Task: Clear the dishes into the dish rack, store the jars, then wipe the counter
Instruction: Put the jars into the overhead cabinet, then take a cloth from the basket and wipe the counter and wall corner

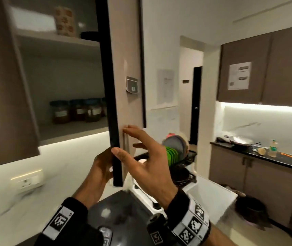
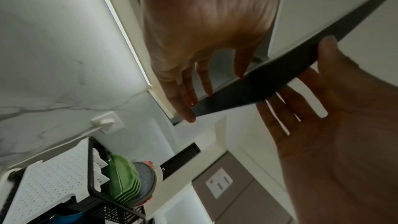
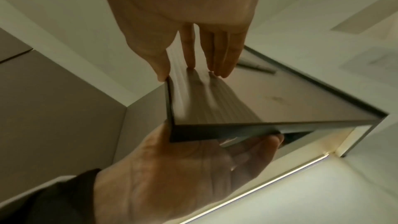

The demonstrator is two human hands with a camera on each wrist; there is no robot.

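Note:
The upper cabinet's door (image 1: 124, 68) stands partly swung out, its black edge strip (image 1: 109, 86) facing me. Inside, on the lower shelf, several dark jars with blue lids (image 1: 76, 110) stand in a row. My left hand (image 1: 102, 166) is behind the strip's lower end, its straight fingers (image 2: 189, 108) touching the door's inner side. My right hand (image 1: 138, 139) lies flat on the outer face, its fingertips (image 3: 191, 65) pressing the panel and its thumb on the strip. The dish rack (image 1: 191, 157) holds green and grey plates (image 1: 172, 152).
A patterned container (image 1: 64, 21) stands on the upper shelf. A dark sink basin (image 1: 120, 210) lies below my wrists. A wall socket (image 1: 27, 181) is at the left. The far black counter (image 1: 248, 153) carries a pan (image 1: 242, 142) and a bottle (image 1: 272, 148).

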